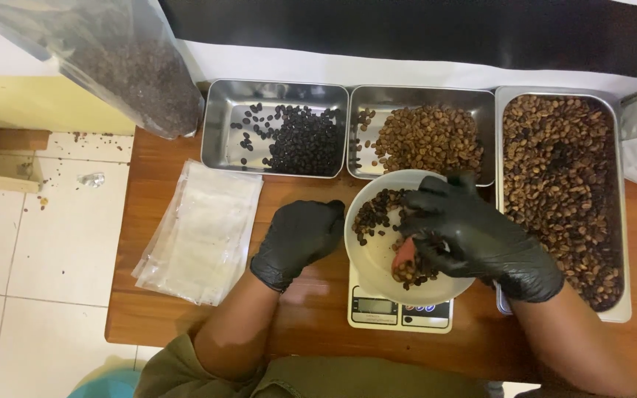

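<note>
- The right hand [473,239], in a black glove, reaches into the white bowl [377,254] with fingers curled over the coffee beans [377,210] inside; a small reddish thing [405,256] shows under the fingertips, though whether it is pinched or only touched I cannot tell.
- The left hand [298,239], also gloved, is closed in a loose fist at the bowl's 9 o'clock edge, knuckles against the rim — it seems to hold nothing.
- The bowl sits on a small digital scale [399,309] at 6 o'clock of the wooden table [156,295]. Bowl and beans look light; the beans are hard, small and loose, likely to roll and slip off glove tips, so they are best picked singly or scooped. The bowl would be easiest to steady by its rim.
- At 9 o'clock lies a stack of clear plastic pouches [200,232] — thin, limp, slippery.
- Farther off, three steel trays: dark beans [300,140] at 11 o'clock, pale brown beans [429,136] at 12, a long tray of mixed brown beans [562,184] at 2 to 3 o'clock, just beside the right wrist and crowding it.
- A large clear bag [123,63] of dark beans leans at the far 10 o'clock corner.
</note>
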